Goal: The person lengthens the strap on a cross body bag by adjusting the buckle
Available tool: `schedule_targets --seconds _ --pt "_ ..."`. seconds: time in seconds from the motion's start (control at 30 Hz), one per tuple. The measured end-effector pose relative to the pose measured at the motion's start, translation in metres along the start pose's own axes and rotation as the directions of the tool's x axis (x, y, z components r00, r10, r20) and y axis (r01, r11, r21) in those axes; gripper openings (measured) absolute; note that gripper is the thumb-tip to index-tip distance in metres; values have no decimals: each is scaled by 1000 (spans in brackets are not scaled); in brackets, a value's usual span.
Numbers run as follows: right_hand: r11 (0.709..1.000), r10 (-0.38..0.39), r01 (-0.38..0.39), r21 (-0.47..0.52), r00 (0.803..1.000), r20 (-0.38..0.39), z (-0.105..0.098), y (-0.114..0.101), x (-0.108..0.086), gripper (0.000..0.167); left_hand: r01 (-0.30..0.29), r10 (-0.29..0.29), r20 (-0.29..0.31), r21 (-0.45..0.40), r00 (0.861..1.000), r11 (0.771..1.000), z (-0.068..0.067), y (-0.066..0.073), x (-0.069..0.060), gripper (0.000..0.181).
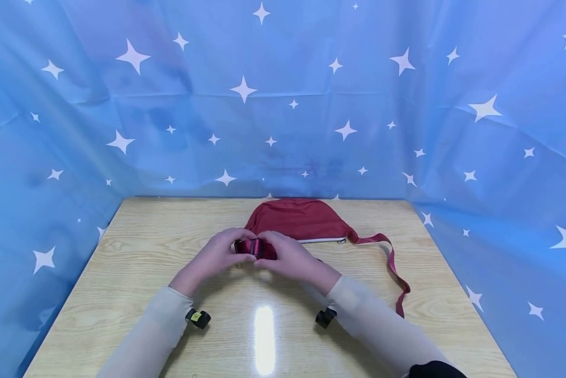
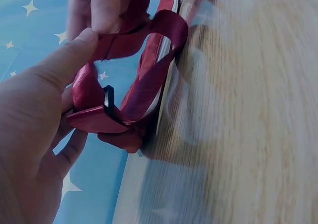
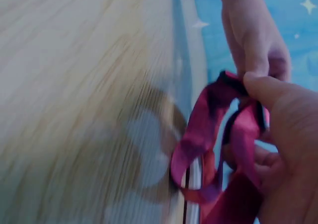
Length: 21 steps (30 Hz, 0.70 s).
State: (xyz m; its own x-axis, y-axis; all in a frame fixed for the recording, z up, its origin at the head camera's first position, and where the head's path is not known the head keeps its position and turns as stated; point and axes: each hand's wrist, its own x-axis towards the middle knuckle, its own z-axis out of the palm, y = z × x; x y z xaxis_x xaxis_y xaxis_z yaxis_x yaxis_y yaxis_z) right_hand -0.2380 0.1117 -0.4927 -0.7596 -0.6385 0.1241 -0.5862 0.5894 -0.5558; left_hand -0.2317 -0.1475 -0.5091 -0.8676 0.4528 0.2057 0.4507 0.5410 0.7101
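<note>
A dark red waist bag (image 1: 297, 218) with a white zip lies towards the back of the table. In front of it, my left hand (image 1: 219, 253) and right hand (image 1: 287, 256) meet and pinch the bag's red webbing strap (image 1: 246, 247) between thumbs and fingers. A dark strap slider (image 1: 258, 248) sits on the webbing between them. In the left wrist view, the strap loops loosely below the fingers, and a black buckle edge (image 2: 109, 101) shows near the left hand. The right wrist view shows the loop (image 3: 196, 134) hanging from the right thumb and fingers, slightly blurred.
The strap's other end (image 1: 392, 257) trails from the bag's right side down the wooden table (image 1: 160, 231). Behind the table hangs a blue curtain (image 1: 283, 131) with white stars. A black rounded object (image 1: 436, 369) shows at the bottom right.
</note>
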Motion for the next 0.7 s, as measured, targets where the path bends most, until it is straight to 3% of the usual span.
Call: schedule_targets --seconds 0.23,0.37,0.5,0.7 --pt "999 -18 16 -43 999 -50 4 0 3 53 -11 11 2 -5 1000 1000 -4 -3 -3 56" --pt "996 -56 51 -74 997 -60 4 2 3 52 -27 30 -20 138 999 990 -5 -6 -6 62" --pt "992 -85 77 -101 994 -73 3 1 3 49 -57 74 -44 304 996 951 -3 -8 -8 61" --pt "991 -99 88 -99 989 -113 3 0 3 46 -84 119 -69 379 991 922 -2 -8 -9 52"
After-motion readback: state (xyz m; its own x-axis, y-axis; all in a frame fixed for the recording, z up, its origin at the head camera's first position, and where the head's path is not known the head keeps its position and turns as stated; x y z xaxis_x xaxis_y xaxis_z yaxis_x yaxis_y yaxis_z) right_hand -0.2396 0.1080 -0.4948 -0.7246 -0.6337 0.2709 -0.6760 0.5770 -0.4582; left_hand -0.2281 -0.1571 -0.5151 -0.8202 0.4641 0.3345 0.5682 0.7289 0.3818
